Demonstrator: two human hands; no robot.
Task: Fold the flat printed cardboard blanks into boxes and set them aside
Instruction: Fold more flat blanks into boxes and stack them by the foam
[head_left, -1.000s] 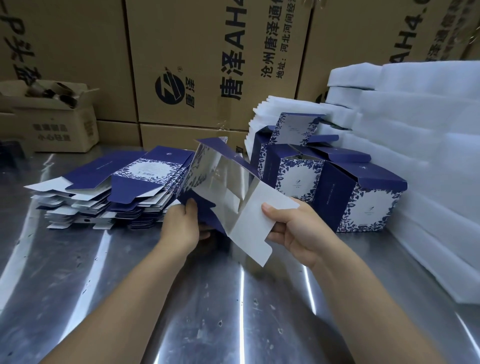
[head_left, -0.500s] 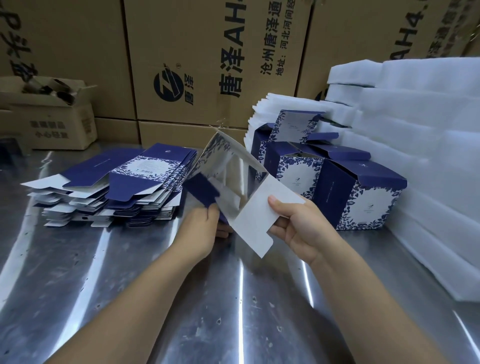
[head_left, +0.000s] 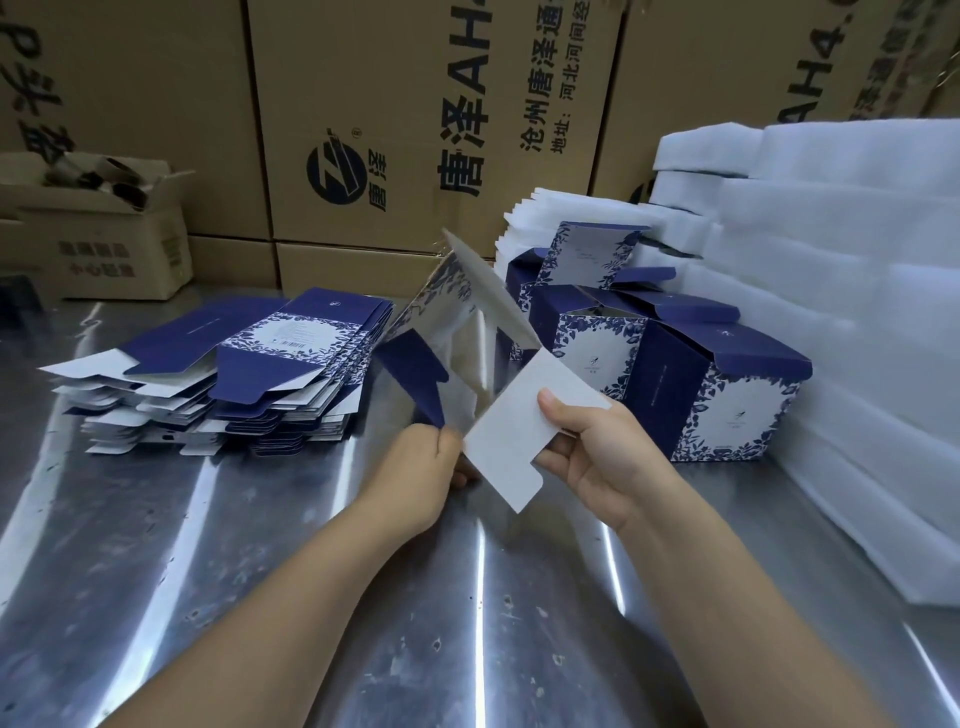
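Observation:
I hold one blue-and-white printed blank (head_left: 470, 338), partly opened into a tube with its silvery inside facing me, above the steel table. My left hand (head_left: 423, 470) pinches the lower edge by a dark blue flap (head_left: 415, 371). My right hand (head_left: 597, 457) grips the white flap (head_left: 519, 436), thumb on top. A fanned stack of flat blanks (head_left: 234, 374) lies to the left. Several folded boxes (head_left: 717, 395) stand to the right, behind the held blank.
Large brown cartons (head_left: 415, 130) line the back. A small open carton (head_left: 104, 234) sits at the far left. White foam sheets (head_left: 857, 312) are piled on the right. The shiny steel table (head_left: 467, 623) stretches in front of me.
The held blank has swung more upright and opened wider. My left hand shifted right along its lower edge, and a dark blue flap now shows inside.

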